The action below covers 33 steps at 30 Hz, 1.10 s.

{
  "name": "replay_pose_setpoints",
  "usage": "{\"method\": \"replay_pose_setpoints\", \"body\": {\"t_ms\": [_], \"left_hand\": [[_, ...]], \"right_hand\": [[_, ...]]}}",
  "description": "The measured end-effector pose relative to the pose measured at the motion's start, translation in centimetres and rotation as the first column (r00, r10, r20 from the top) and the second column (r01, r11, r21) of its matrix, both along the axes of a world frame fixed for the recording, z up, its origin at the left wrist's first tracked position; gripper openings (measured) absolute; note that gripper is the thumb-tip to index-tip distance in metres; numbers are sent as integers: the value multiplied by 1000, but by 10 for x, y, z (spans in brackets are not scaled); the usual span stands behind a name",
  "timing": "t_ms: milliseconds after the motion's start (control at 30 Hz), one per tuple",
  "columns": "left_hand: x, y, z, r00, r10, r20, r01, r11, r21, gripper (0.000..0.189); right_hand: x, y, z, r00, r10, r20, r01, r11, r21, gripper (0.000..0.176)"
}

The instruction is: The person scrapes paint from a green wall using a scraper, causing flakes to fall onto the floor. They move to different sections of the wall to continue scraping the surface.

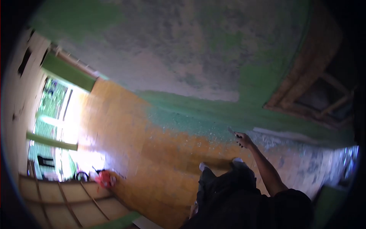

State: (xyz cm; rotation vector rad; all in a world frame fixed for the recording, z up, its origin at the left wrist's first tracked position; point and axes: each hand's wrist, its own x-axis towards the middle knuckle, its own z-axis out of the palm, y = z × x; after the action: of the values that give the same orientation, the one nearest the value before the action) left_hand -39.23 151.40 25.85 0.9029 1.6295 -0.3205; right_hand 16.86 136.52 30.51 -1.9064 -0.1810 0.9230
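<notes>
My right hand (243,139) reaches out from the lower right to the foot of a green wall (198,114), where it meets the orange tiled floor (152,152). It is closed on a small scraper-like tool (231,131) whose tip touches the flaking paint. My dark-clothed legs (225,187) and white shoes (238,160) are bent below the hand. A sliver of skin beside my knee (193,210) may be my left hand; it is mostly hidden.
A bright doorway (57,126) opens at the left, with a dark chair (45,161) outside. A red object (105,178) lies on the floor near it. A wooden window frame (316,95) is set in the wall at the right.
</notes>
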Motion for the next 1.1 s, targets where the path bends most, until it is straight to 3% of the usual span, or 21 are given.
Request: {"method": "replay_pose_setpoints", "body": {"t_ms": [67,100,167,233,300,333,367,467,567,667,733,800,867,933,1000,1100], "left_hand": [[0,82,5,989,-146,29,146,989,-21,33],[4,125,10,977,-213,30,213,977,-14,33],[30,207,20,943,-332,-10,332,943,37,35],[71,284,34,892,-442,-97,452,881,142,40],[97,356,35,850,-524,-57,522,822,228,44],[111,381,45,841,-539,-46,534,812,237,44],[133,405,53,836,-549,-29,536,803,260,44],[210,432,68,751,-655,-81,645,703,299,38],[286,408,70,545,-837,-59,793,491,361,34],[322,379,96,296,-940,-169,882,202,425,31],[367,340,104,134,-966,-220,916,36,400,31],[400,322,105,-127,-960,-248,822,-242,516,32],[428,300,108,-306,-905,-296,715,-424,556,33],[466,272,127,-405,-842,-355,645,-539,542,33],[501,250,143,-433,-832,-348,575,-552,604,31],[552,195,173,-470,-806,-360,455,-571,683,25]], "right_hand": [[-35,-27,-19,970,-231,-77,222,969,-110,46],[-63,-50,-30,947,-320,-36,312,939,-144,40],[-133,-90,-48,866,-500,31,462,774,-433,36],[-241,-161,-157,817,-570,94,523,662,-537,34],[-331,-163,-105,509,-858,-66,707,460,-537,30],[-368,-169,-103,333,-917,-219,667,393,-633,25],[-407,-164,-92,354,-918,-178,642,377,-668,22],[-479,-127,-85,-59,-987,-149,677,71,-732,20],[-587,-89,-233,361,-931,-53,631,285,-722,23],[-508,-15,-155,-147,-937,-316,784,85,-615,31],[-448,17,-110,-129,-969,-209,837,6,-547,36],[-411,26,-106,41,-987,-154,837,118,-534,38],[-389,37,-125,180,-972,150,819,63,-570,40],[-356,28,-101,73,-997,26,831,47,-554,47],[-357,37,-133,56,-978,203,876,-49,-480,49],[-337,37,-118,-358,-918,-173,834,-231,-501,47]]}}
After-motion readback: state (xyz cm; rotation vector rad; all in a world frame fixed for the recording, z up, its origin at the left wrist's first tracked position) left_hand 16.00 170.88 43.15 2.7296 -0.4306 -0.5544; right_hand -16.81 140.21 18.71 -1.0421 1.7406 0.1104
